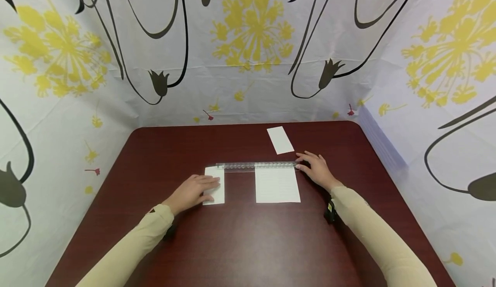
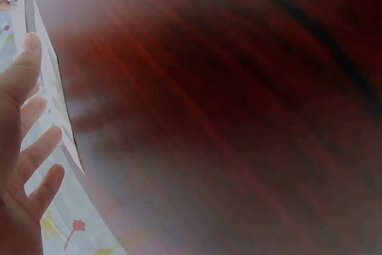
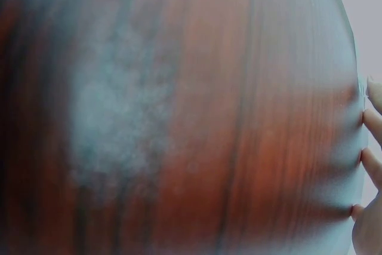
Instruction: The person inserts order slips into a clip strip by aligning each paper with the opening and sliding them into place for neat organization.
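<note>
A narrow white piece of paper (image 1: 218, 195) lies on the left of the table, with my left hand (image 1: 195, 192) resting on it, fingers extended. That hand (image 2: 24, 129) has its fingers spread beside the paper (image 2: 58, 97) in the left wrist view. A clear plastic ruler (image 1: 240, 166) lies sideways, its left end over the top of the narrow paper and its middle-right part across the top edge of a lined white sheet (image 1: 277, 186). My right hand (image 1: 315, 168) touches the ruler's right end; in the right wrist view this hand (image 3: 371, 159) has its fingertips down on the table.
Behind the ruler, near the far edge, another white slip of paper (image 1: 280, 140) lies at a slant. The dark red-brown table (image 1: 248, 244) has rounded far corners. Patterned white cloth (image 1: 252, 93) hangs around its back and sides.
</note>
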A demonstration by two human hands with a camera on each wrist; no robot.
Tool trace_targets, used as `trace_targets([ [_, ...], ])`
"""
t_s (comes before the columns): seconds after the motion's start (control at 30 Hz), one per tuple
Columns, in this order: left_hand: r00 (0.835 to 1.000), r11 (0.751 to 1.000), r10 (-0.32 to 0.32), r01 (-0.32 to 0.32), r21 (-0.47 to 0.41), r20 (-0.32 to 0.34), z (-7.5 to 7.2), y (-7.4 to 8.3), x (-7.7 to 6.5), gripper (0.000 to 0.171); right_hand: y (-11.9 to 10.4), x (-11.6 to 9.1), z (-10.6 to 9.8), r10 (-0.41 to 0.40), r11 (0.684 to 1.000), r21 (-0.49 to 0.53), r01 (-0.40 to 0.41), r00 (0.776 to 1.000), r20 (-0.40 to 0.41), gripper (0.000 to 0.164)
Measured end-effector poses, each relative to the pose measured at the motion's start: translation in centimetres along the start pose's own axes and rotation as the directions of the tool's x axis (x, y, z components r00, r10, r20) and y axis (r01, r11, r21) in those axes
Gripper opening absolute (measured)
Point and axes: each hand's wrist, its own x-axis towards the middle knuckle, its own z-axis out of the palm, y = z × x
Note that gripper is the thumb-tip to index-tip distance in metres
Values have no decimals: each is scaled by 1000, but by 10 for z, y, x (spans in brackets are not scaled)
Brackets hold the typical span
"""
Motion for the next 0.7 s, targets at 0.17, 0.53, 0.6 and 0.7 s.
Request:
trace_targets([
  [0.17,999,1000,-7,7,8,37,1,1,0,54,1,0,0,6,1000,7,-6,1000,4,24],
  [0.53,999,1000,9,-9,-8,31,3,2,3,52,1,1,0,-2,1000,1,2,1000,5,25],
  [0.6,999,1000,8,-7,-13,38,3,2,4,52,1,1,0,0,1000,-2,0,1000,5,25],
  [0.7,999,1000,8,-7,-14,48,4,2,6,52,1,0,0,5,1000,-3,-5,1000,6,25],
])
